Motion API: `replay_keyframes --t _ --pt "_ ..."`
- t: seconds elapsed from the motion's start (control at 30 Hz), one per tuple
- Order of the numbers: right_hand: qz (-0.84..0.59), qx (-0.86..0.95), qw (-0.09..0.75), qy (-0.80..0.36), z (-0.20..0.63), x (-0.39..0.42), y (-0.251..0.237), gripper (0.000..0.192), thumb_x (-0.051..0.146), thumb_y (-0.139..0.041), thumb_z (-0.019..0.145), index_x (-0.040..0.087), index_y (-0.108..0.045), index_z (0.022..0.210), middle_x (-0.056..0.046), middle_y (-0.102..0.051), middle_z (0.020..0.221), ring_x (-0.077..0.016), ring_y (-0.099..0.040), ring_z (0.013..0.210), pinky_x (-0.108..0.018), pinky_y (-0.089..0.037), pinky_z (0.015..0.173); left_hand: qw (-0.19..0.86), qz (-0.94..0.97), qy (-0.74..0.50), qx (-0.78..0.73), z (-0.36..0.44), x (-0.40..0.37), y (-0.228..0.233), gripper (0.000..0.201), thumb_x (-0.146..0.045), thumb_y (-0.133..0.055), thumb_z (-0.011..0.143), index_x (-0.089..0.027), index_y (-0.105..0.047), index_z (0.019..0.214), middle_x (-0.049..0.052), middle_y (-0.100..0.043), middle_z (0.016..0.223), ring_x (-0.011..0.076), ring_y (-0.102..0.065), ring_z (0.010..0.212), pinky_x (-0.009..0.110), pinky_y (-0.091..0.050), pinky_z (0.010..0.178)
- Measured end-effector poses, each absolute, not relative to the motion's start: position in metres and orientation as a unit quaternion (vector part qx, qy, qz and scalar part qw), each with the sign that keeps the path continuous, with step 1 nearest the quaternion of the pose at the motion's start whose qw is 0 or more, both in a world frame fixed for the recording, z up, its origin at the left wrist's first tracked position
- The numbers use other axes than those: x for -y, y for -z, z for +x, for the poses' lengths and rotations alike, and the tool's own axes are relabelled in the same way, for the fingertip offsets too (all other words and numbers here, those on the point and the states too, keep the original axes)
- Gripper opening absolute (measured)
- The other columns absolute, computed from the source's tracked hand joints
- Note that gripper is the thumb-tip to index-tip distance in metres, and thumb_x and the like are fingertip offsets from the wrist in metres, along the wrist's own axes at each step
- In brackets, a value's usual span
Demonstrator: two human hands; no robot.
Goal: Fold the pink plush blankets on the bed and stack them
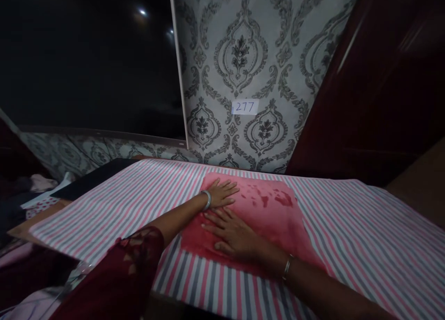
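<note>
Both hands are lying flat, fingers spread, on a red cloth [264, 213] that is resting on a counter draped in a pink, grey and white striped sheet [365, 236]: the left hand [222, 193] is pressing near the cloth's far left corner, and the right hand [232, 234] is pressing just nearer, on its left part. Behind the counter, a patterned wall is carrying a small label [245, 107] reading 277, with a dark screen [90, 60] showing to its left.
</note>
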State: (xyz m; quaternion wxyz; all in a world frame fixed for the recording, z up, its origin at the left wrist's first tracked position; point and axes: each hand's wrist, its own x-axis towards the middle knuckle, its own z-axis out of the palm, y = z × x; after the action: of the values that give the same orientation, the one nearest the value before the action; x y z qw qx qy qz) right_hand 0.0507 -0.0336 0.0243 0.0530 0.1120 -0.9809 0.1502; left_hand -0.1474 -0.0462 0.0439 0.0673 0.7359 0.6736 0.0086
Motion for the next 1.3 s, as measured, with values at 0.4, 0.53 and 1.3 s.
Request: replay_keyframes --t 0.4,0.53,1.3 --pt "0.117 0.976 0.073 -0.169 0.046 0.028 -0.027 0.062 0.054 -0.042 0.101 0.031 -0.028 0.157 -0.001 -0.010 0.167 -0.0232 -0.003 0.154 -0.051 -0.002 0.124 0.037 0.695 -0.052 -0.716 -0.226 -0.012 -0.025 0.055 -0.050 -0.022 0.101 -0.033 -0.049 0.146 -0.001 -0.052 0.151 0.0192 -0.044 0.139 0.039 -0.025 0.119" --pt "0.110 0.974 0.085 -0.177 0.048 0.028 -0.028 0.060 0.054 -0.041 0.102 0.030 -0.030 0.156 0.000 -0.015 0.167 -0.0204 -0.003 0.154 -0.049 0.001 0.124 0.016 0.690 -0.048 -0.722 -0.222 -0.009 -0.037 0.051 -0.044 -0.024 0.102 -0.034 -0.052 0.143 0.001 -0.051 0.151 0.0236 -0.033 0.146 0.049 -0.019 0.120" --pt "-0.085 0.966 0.131 -0.204 0.146 0.018 -0.017 0.060 0.060 -0.041 0.100 0.039 -0.030 0.155 0.003 -0.018 0.166 -0.0264 0.002 0.154 -0.058 0.001 0.122 0.057 0.864 0.019 -0.500 -0.046 -0.097 -0.051 0.065 -0.056 -0.033 0.099 -0.029 -0.025 0.158 0.006 -0.018 0.167 0.0334 -0.009 0.154 0.065 -0.012 0.118"
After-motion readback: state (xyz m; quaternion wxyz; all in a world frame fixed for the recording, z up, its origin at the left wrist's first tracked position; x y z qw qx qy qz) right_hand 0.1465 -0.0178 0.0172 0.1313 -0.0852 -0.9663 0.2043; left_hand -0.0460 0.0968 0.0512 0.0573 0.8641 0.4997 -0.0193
